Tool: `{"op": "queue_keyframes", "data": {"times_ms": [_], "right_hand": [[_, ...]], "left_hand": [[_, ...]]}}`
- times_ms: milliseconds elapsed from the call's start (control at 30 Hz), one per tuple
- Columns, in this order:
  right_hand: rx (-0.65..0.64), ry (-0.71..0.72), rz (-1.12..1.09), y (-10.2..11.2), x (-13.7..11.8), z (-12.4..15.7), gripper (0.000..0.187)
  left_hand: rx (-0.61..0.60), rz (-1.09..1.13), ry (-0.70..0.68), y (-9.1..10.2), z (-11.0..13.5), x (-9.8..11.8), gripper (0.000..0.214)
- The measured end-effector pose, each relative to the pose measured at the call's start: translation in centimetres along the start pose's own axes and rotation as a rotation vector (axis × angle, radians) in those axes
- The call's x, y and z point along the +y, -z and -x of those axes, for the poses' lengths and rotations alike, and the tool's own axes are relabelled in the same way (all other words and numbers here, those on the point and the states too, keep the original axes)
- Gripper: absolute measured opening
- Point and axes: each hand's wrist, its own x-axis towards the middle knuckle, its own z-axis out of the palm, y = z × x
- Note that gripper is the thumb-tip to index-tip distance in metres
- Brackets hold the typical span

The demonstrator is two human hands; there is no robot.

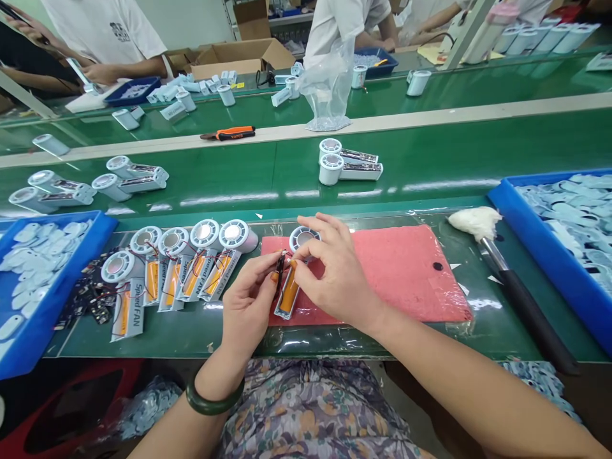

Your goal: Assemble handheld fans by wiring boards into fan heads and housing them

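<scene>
The left hand (251,299) and right hand (337,271) work together at the lower left of a pink mat (406,274). A white fan head (302,238) lies there, with an orange battery (289,292) running toward 6 o'clock from it, about where the two hands meet. The left thumb and forefinger are clenched on a small black part (279,274) beside the battery's top end. The right hand arches over the fan head, its thumb at the battery's top end; the fingers hide the contact, so I cannot tell whether they grip anything.

Both forearms reach in from the bottom of the view, elbows apart, and a green bangle (215,398) circles the left wrist.

At 9 o'clock, five fan heads (232,234) lie in a row, each with wires and an orange battery on a "Speed FAN" strip (127,309). None of these has a silver cover. At 12 o'clock, farther along the green belt (430,159), two fans (337,162) already have silver-covered handles, and more lie at 10 o'clock (129,175). Blue trays of pale parts sit at 9 o'clock (71,306) and 3 o'clock (540,223).
</scene>
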Motion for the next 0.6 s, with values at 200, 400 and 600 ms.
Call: {"op": "queue_keyframes", "data": {"times_ms": [200,400,600], "right_hand": [[-0.146,0.008,-0.025,0.7,0.0,0.1,0.01],[-0.178,0.112,0.021,0.9,0.8,0.3,0.012],[0.036,0.324,0.189,0.2,1.2,0.7,0.017]], "left_hand": [[-0.027,-0.143,-0.169,0.2,-0.5,0.2,0.022],[-0.057,-0.23,-0.19,0.5,-0.7,0.2,0.009],[-0.01,-0.176,-0.063,0.5,-0.6,0.3,0.008]]}}
